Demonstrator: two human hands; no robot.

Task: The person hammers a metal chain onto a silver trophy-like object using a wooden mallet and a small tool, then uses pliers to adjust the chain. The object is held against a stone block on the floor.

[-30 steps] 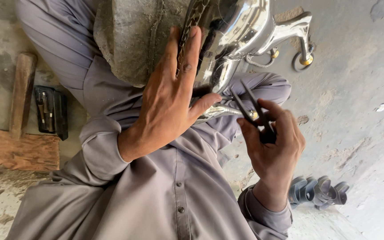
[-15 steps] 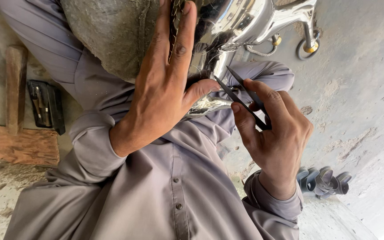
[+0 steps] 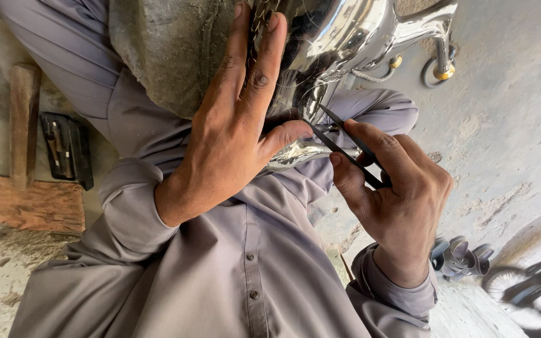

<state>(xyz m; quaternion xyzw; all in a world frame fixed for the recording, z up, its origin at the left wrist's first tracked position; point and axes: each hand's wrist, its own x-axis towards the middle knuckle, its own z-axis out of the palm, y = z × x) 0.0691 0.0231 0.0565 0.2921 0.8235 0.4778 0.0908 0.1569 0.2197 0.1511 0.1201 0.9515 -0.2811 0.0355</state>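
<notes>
Shiny chrome-plated metal vessel [image 3: 339, 37] braced on the lap, pinned under the flat, spread left hand [image 3: 233, 138]. Slim black pointed tool [image 3: 345, 147] pinched in the right hand [image 3: 396, 194], long axis slanting up-left, tips touching the vessel's lower edge just beside the left thumb.

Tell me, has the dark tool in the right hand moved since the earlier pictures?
Yes. The tips of the dark tool have moved toward the wooden mallet on the floor and now reach the left thumb.
</notes>
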